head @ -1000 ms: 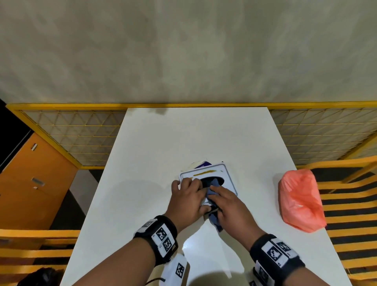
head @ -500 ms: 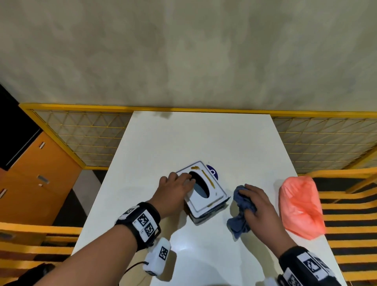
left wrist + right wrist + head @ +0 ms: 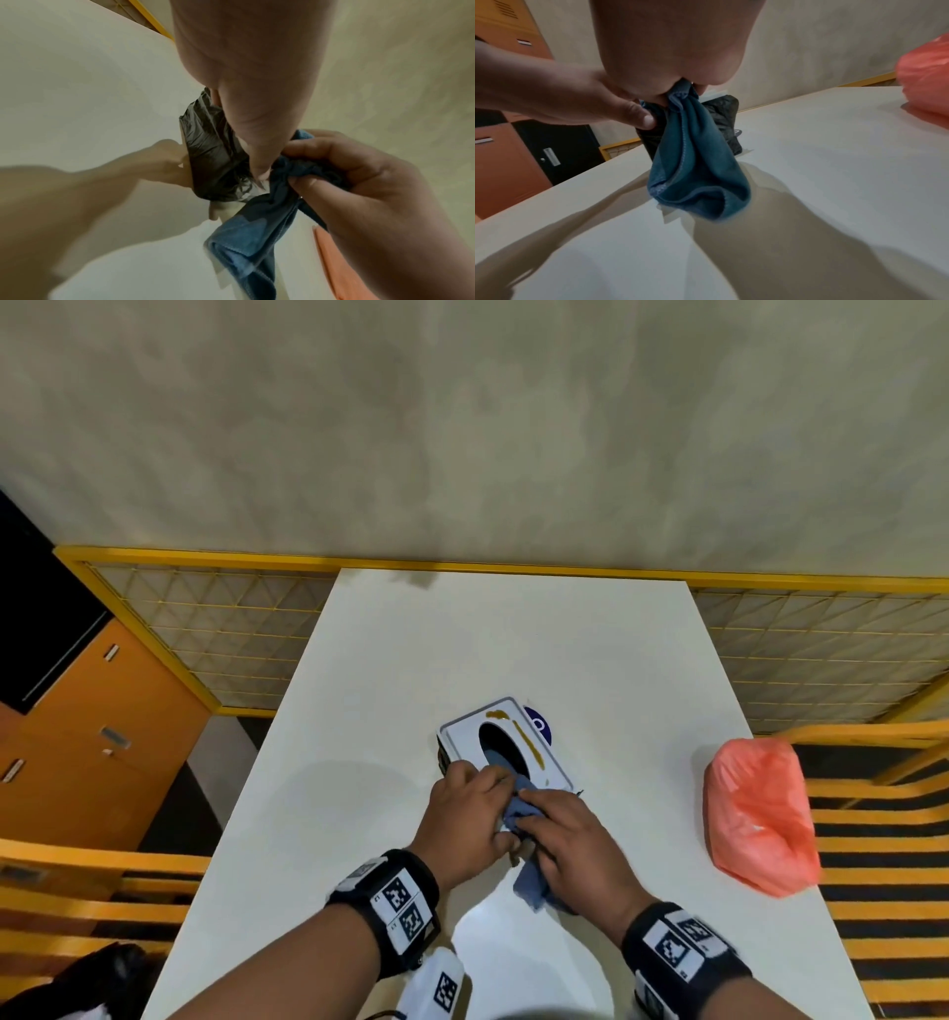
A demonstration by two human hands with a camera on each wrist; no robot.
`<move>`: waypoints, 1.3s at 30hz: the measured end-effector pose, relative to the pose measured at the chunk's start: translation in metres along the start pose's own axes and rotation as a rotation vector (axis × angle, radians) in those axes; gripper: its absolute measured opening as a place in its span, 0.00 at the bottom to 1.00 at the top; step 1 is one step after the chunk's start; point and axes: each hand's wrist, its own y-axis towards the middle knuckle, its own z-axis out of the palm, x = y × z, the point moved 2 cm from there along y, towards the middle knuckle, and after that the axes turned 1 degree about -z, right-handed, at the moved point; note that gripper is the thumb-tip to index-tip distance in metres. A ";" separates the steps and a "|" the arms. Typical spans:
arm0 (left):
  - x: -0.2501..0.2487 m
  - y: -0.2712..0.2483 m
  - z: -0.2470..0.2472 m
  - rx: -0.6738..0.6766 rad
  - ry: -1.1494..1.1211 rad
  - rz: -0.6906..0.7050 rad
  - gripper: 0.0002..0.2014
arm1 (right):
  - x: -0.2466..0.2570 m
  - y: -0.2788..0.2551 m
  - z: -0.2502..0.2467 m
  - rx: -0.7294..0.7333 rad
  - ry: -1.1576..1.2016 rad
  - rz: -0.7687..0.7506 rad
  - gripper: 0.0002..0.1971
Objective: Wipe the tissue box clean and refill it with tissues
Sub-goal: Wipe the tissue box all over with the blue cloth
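Item: tissue box (image 3: 506, 744), white lid with an oval opening and a brownish streak beside it, dark wrinkled sides. We find it at the centre of the head view on the white table (image 3: 513, 634), tilted, its near end under both hands.

Left hand (image 3: 470, 814): fingers curled over the box's near-left edge, holding it steady.

Right hand (image 3: 570, 834): closed round a bunched blue cloth (image 3: 529, 880), pressing it on the lid's near end; the loose tail hangs to the table.

Handling, as we judge it: the box looks light and apt to slide on the smooth table, so it wants bracing by its edges or side walls, not the lid's thin rim round the opening. The cloth is soft and limp; we would grip it bunched.

Also present: an orange-pink plastic bag (image 3: 755, 814), right of frame, well apart from the box.
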 end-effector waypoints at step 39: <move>0.007 0.002 0.008 -0.212 -0.033 0.160 0.31 | -0.017 0.015 -0.021 0.053 -0.179 0.450 0.15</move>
